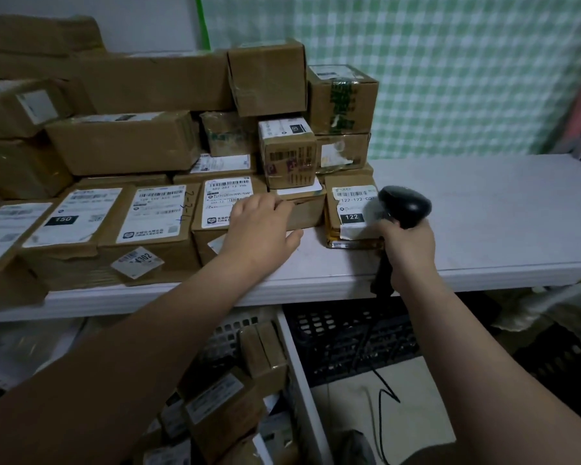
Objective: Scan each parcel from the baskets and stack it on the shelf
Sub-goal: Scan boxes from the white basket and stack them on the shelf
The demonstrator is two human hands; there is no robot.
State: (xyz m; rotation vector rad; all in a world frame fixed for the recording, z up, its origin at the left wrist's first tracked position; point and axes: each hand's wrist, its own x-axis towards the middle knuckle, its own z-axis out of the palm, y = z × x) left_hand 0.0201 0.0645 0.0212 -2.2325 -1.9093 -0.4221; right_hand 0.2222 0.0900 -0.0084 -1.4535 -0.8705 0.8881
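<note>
A person's right hand (407,251) grips a black scanner (405,204), its head just beside the label of the parcel marked 122 (351,214), which sits at the right end of the stack on the white shelf (483,213). The left hand (265,226) rests loose-fingered on a low parcel (311,213) alongside, holding nothing. The scan appears to be in hand. Next, likely, the left hand reaches down for 1 of the parcels (222,401) in the white basket (232,330).

A green-and-white checked curtain (450,78) hangs beside a plain white wall (148,21), above an apparently pale floor (416,414).
</note>
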